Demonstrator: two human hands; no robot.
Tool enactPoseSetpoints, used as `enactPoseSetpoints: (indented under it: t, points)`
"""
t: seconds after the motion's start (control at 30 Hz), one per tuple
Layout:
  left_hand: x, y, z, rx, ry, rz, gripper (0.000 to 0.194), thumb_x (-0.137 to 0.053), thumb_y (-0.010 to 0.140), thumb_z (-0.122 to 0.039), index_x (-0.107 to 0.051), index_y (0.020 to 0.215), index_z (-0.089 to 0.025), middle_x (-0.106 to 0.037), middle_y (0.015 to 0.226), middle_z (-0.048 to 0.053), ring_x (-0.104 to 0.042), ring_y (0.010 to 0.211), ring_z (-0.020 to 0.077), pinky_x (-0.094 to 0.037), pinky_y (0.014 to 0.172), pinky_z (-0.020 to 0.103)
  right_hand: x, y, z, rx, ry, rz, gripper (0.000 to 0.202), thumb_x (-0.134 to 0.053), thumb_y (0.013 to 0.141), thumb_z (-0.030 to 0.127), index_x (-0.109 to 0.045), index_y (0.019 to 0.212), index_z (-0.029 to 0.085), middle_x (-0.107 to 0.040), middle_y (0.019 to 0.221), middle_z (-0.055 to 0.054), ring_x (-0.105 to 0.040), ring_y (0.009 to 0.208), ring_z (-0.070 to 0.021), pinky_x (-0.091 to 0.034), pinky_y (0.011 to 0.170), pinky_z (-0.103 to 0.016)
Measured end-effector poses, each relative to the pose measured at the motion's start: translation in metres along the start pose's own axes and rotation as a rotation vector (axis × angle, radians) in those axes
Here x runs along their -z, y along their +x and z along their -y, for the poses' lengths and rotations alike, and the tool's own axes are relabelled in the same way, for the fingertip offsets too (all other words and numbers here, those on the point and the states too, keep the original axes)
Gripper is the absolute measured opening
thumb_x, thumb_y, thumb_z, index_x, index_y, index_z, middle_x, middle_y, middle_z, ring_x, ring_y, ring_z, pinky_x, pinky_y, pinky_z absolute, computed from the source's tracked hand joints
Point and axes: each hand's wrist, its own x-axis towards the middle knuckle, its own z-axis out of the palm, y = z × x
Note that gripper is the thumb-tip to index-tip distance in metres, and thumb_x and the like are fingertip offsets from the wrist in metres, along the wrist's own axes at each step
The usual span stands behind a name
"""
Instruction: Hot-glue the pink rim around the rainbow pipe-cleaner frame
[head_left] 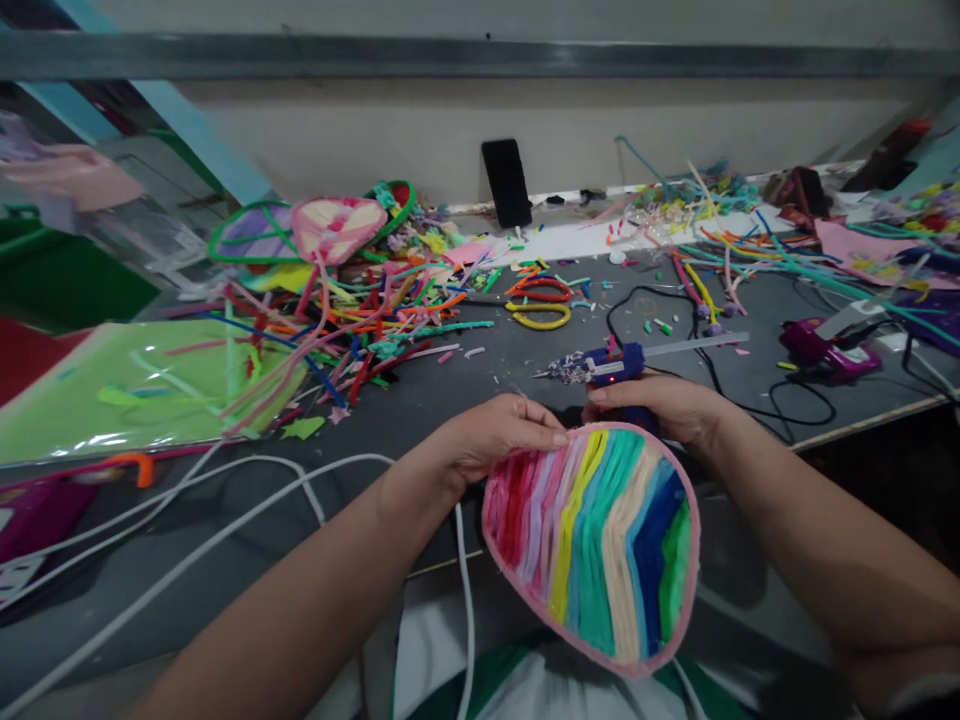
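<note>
My left hand (pixel 510 435) pinches the upper left edge of a striped, rounded panel (pixel 600 545) with a pink rim. Its bands run from red and pink through yellow, teal and cream to blue and green. Behind the panel's top edge, my right hand (pixel 667 400) is wrapped round a blue glue gun (pixel 619 362). The gun's nozzle points left, and a clear glue stick (pixel 697 344) sticks out of its back. A small red light shows on its side. The panel hides part of the gun's handle.
Coloured pipe cleaners (pixel 330 310) lie heaped at the left beside scissors (pixel 538 304). A dark phone (pixel 507 183) leans on the wall. White cables (pixel 247 500) cross the front left; a purple glue gun (pixel 832 348) rests at the right.
</note>
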Motion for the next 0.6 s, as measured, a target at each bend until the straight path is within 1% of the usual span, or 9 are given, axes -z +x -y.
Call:
enactPoseSetpoints:
  t: [0.1, 0.2, 0.3, 0.47, 0.6]
  points:
    - [-0.003, 0.001, -0.001, 0.006, 0.044, -0.031, 0.023, -0.079, 0.058, -0.027, -0.069, 0.072, -0.01, -0.066, 0.06, 0.002, -0.058, 0.05, 0.0102, -0.045, 0.053, 0.022, -0.002, 0.0, -0.001, -0.004, -0.054, 0.057, 0.02, -0.075, 0.065, 0.028, -0.066, 0.077, 0.014, -0.068, 0.072, -0.002, -0.061, 0.063, -0.0143, -0.051, 0.063, -0.027]
    - [-0.006, 0.001, 0.0, 0.0, 0.077, -0.053, 0.022, -0.078, 0.059, -0.027, -0.07, 0.071, -0.011, -0.065, 0.059, 0.002, -0.057, 0.049, 0.0094, -0.045, 0.053, 0.021, -0.003, -0.002, -0.001, 0.074, -0.163, 0.112, 0.018, -0.074, 0.066, 0.026, -0.065, 0.077, 0.015, -0.063, 0.066, 0.001, -0.056, 0.059, -0.0119, -0.045, 0.055, -0.022]
    - [-0.009, 0.001, 0.001, -0.018, 0.115, -0.073, 0.022, -0.076, 0.061, -0.029, -0.07, 0.071, -0.01, -0.065, 0.06, 0.002, -0.056, 0.05, 0.0094, -0.045, 0.053, 0.021, -0.004, -0.004, 0.0, 0.173, -0.268, 0.118, 0.015, -0.072, 0.064, 0.023, -0.062, 0.074, 0.016, -0.057, 0.064, 0.003, -0.05, 0.057, -0.0102, -0.04, 0.051, -0.021]
    - [-0.012, 0.001, 0.001, -0.028, 0.151, -0.101, 0.024, -0.077, 0.06, -0.03, -0.071, 0.071, -0.01, -0.065, 0.059, 0.002, -0.056, 0.049, 0.0098, -0.045, 0.053, 0.021, -0.008, -0.007, 0.003, 0.241, -0.382, 0.103, 0.017, -0.071, 0.064, 0.023, -0.057, 0.072, 0.017, -0.051, 0.062, 0.005, -0.043, 0.055, -0.0085, -0.035, 0.048, -0.02]
    - [-0.013, 0.0, 0.002, -0.024, 0.168, -0.102, 0.024, -0.077, 0.06, -0.031, -0.071, 0.072, -0.011, -0.065, 0.058, 0.002, -0.056, 0.049, 0.0105, -0.045, 0.052, 0.021, -0.01, -0.007, 0.002, 0.215, -0.408, 0.131, 0.017, -0.07, 0.063, 0.024, -0.059, 0.074, 0.017, -0.053, 0.062, 0.004, -0.044, 0.056, -0.01, -0.036, 0.049, -0.021]
